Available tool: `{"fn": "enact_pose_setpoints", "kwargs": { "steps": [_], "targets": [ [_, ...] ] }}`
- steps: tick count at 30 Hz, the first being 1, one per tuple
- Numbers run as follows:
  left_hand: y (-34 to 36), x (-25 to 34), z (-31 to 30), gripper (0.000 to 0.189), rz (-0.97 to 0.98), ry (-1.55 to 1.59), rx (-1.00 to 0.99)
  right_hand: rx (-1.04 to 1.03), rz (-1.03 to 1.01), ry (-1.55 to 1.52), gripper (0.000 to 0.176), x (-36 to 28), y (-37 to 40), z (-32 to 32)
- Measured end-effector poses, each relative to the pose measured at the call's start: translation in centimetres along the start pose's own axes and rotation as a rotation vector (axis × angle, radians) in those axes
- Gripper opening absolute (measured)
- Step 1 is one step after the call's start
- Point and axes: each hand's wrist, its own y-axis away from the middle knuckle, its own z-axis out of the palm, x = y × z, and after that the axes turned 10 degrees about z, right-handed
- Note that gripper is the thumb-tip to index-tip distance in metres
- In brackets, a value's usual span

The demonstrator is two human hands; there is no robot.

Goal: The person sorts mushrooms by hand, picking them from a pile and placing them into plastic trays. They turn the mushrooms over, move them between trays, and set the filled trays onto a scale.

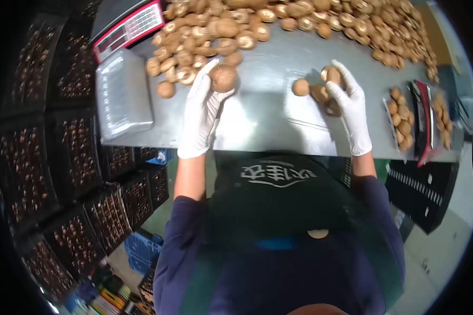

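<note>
My left hand (201, 107), in a white glove, is closed round a large brown mushroom (224, 78) just above the metal table. My right hand (350, 102), gloved too, pinches another mushroom (329, 74) between thumb and fingers. Below it on the table is a clear plastic tray (311, 124), its outline faint against the metal. A round mushroom (300, 87) lies in the tray on the left, and a darker one (319, 93) sits close to my right thumb. Part of the tray's right side is hidden by my right hand.
A heap of mushrooms (223, 27) spreads along the table's far side. At the left stand a red-rimmed scale (133, 27) and stacked clear trays (123, 94). Filled packs (400, 119) lie at the right. Black crates (76, 147) of mushrooms are stacked left of the table.
</note>
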Motion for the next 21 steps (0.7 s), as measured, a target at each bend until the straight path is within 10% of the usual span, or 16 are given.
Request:
{"fn": "enact_pose_setpoints", "kwargs": {
  "steps": [8, 10, 21],
  "targets": [
    [2.3, -9.9, 7.3, 0.054, 0.06, -0.897, -0.509, 0.322, -0.212, 0.662, 0.059, 4.4, 1.8, -5.6],
    [1.7, -12.2, 6.3, 0.06, 0.585, -1.224, -0.648, 0.369, -0.36, 0.777, 0.058, 5.0, 1.1, -5.5],
    [3.9, -6.3, 2.9, 0.059, 0.569, -1.457, -0.395, 0.36, -0.328, 1.035, 0.056, 6.6, 0.4, -5.7]
  ]
}}
